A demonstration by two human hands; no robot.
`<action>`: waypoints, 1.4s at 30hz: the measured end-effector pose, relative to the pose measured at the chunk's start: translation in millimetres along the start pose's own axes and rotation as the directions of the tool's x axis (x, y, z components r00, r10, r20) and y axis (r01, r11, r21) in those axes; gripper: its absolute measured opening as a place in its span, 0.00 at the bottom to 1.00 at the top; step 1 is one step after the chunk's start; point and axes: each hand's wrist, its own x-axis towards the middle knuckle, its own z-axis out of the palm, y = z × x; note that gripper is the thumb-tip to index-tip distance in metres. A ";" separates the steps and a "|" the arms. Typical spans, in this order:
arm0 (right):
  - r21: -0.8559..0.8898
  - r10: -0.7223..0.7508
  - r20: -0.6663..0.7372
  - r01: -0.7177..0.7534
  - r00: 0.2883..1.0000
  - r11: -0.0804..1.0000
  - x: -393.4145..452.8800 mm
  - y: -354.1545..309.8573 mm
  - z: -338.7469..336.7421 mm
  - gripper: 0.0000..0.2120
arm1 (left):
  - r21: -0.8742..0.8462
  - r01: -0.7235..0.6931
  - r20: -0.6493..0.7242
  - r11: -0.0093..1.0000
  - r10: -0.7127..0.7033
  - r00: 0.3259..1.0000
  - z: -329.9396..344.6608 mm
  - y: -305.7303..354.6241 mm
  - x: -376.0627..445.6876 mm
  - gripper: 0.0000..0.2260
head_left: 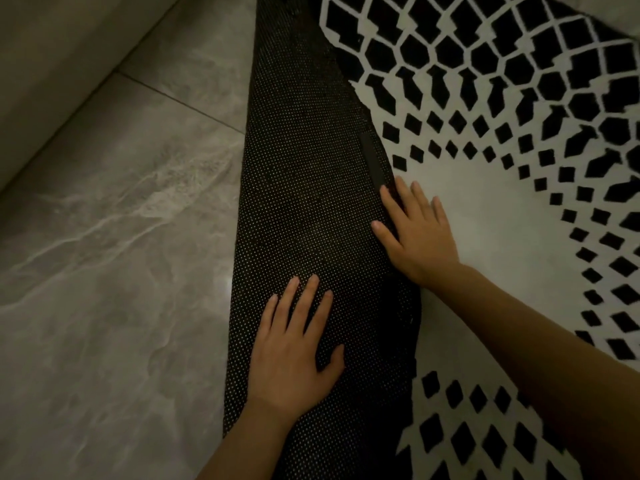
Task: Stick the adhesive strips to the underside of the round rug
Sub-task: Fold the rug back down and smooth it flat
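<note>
The round rug (502,209) lies on the floor, white with a black diamond pattern. Its left part is folded over, so the dark dotted underside (304,188) faces up. A dark adhesive strip (372,159) lies on that underside close to the folded edge. My right hand (415,233) lies flat with straight fingers across the edge, its fingertips touching the strip's near end. My left hand (294,351) presses flat on the underside nearer to me, fingers spread.
Grey marbled floor tiles (114,237) fill the left half. A pale wall or furniture base (52,64) runs diagonally across the top left corner. The light is dim.
</note>
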 end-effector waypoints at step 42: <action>0.858 0.330 0.476 -0.513 0.815 0.030 -211.6 -117.1 -152.9 0.27 | -0.419 0.545 -0.097 0.727 -0.632 0.769 -180.2 88.1 -99.5 0.02</action>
